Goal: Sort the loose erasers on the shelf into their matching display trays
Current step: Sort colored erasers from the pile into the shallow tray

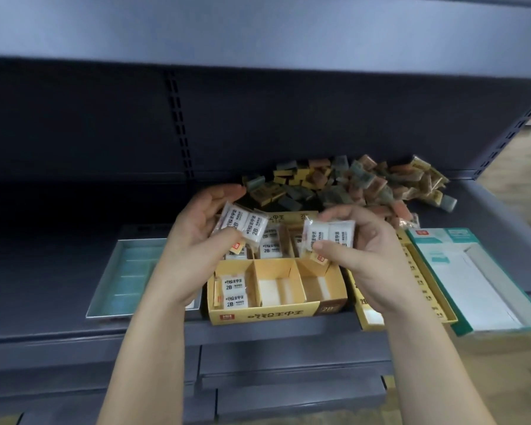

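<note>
My left hand holds a clear-wrapped pack of white 2B erasers above the yellow display tray. My right hand pinches a second wrapped pack of white erasers over the tray's right side. The tray has several compartments: the front left one holds white 2B erasers, the front middle and right ones show only their floor, and the back ones hold more white erasers, partly hidden by my hands. A heap of loose coloured erasers lies behind on the shelf.
A teal tray sits left of the yellow one. To the right lie a narrow yellow tray and a white-and-green tray. The dark shelf's front edge runs below them, with a back panel behind.
</note>
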A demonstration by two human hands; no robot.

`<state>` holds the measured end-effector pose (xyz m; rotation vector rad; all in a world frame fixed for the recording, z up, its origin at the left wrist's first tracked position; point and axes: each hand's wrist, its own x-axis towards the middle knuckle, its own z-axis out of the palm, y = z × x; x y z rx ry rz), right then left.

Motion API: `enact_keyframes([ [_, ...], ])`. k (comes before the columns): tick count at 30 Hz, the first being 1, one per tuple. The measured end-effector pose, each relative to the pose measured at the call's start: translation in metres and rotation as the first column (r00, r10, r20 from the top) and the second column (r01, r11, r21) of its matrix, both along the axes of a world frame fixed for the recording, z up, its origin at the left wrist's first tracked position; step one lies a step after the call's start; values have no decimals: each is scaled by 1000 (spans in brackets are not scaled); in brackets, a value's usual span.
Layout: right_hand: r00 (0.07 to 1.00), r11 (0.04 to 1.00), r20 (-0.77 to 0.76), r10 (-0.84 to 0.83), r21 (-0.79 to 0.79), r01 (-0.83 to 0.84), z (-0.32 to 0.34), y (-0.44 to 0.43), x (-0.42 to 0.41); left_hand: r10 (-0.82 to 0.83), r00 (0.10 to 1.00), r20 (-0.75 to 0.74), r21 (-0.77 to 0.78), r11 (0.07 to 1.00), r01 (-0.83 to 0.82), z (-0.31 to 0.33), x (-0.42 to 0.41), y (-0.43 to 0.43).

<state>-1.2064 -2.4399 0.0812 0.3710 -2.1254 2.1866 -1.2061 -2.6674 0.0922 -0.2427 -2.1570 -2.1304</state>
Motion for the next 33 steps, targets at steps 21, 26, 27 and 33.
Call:
enact_keyframes([
  [21, 987, 957, 7, 158, 246, -155, 8, -39, -6, 246, 969, -36, 48, 969, -244, -9, -11, -24],
  [26, 972, 887, 47, 231, 399, -231, 8, -69, 1, 370, 926, -80, 141, 924, -357, -9, -7, -37],
  [27, 964, 844, 66, 258, 471, -259, 8, -73, 3, 383, 920, -82, 149, 918, -369, -10, -6, -40],
  [33, 956, 685, 113, 270, 675, -273, 7, -79, 3, 316, 947, -61, 122, 944, -307, -11, 1, -41],
])
